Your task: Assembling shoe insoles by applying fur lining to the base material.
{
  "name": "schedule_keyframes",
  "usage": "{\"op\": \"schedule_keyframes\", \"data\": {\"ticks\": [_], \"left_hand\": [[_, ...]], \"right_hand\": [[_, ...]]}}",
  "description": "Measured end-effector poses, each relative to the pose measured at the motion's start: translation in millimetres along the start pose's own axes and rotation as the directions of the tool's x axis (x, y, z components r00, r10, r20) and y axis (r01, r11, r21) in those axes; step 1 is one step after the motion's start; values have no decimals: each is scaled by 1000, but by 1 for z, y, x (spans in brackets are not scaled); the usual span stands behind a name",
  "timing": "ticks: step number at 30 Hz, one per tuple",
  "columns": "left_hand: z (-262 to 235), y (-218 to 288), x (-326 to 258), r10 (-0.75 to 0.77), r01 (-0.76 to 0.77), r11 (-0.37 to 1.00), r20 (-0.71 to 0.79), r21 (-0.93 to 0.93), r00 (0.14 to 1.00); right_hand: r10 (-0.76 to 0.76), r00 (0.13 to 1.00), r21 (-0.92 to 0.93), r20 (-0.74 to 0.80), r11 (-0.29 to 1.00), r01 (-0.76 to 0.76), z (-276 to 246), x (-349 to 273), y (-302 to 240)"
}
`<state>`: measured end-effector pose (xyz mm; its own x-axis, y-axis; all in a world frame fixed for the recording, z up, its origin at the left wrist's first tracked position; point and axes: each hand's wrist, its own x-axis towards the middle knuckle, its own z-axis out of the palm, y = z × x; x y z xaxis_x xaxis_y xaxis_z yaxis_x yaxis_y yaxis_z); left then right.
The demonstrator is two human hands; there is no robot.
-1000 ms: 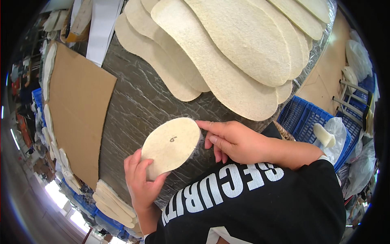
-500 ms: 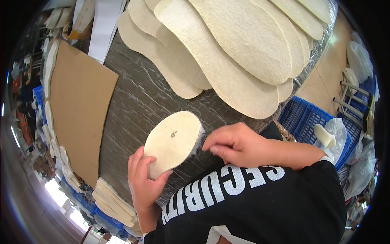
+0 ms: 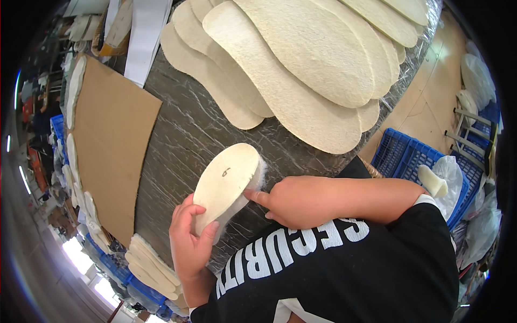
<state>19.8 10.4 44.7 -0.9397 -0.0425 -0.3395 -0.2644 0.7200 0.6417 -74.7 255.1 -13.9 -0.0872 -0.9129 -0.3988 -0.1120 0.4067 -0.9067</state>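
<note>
My left hand (image 3: 192,231) grips the near end of a cream insole (image 3: 223,180), its thumb at the side edge and its fingers on the upper face. A small dark mark shows on that pale face. White fluffy fibre sticks out along the insole's right side, which looks thick; whether it is one piece or a small stack, I cannot tell. At that fluffy side, my right hand (image 3: 291,202) touches the edge with its outstretched index finger. The thumb sits lower, apart from the insole, and the other fingers are mostly hidden.
Large cream felt insoles (image 3: 301,70) lie overlapped on the dark, wrinkled table cover (image 3: 167,177). A brown cardboard sheet (image 3: 113,140) is at the left, with more pale insoles (image 3: 151,264) beside its lower end. Blue plastic crates (image 3: 401,156) stand on the floor at right.
My right hand has straightened its index finger and moved left onto the insole's edge. The insole has tilted, showing more of its fluffy side.
</note>
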Motion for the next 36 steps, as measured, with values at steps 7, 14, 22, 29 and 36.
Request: {"op": "schedule_keyframes", "data": {"ticks": [7,14,22,29,36], "left_hand": [[5,11,0,16,-25,977,43,214,999],[13,12,1,116,-124,905,45,407,992],[19,11,2,171,-187,867,77,462,982],[21,12,2,150,-174,851,87,496,985],[25,14,1,152,-174,852,83,493,985]], "right_hand": [[-53,998,-55,-42,997,50,7,3,7],[-38,999,-2,-17,999,38,2,1,3],[-90,996,-53,-20,995,89,7,3,7],[-181,974,-19,-134,983,180,18,2,21],[-292,714,-183,-636,956,229,6,-12,21]]}}
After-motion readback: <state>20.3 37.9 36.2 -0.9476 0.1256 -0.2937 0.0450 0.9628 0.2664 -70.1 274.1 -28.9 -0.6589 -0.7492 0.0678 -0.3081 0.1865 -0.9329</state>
